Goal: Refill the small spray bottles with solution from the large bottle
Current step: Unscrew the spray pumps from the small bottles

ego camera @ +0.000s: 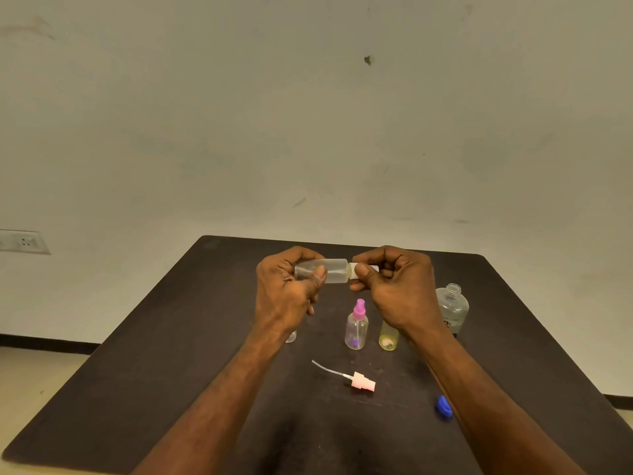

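My left hand (289, 286) grips a small clear spray bottle (334, 270), held sideways above the dark table (171, 354). My right hand (394, 279) pinches the white spray top (354, 269) at that bottle's neck. Below stand a clear small bottle with a pink spray top (357, 325) and a small bottle of yellowish liquid (388, 339), partly hidden by my right wrist. The large clear bottle (452, 308) stands uncapped at the right. A loose pale pink spray head with its tube (361, 383) lies nearer me.
A blue cap (443, 406) lies on the table at the right, by my right forearm. Another small clear item (291, 336) peeks out beside my left wrist. A wall socket (22, 241) is on the wall at the far left.
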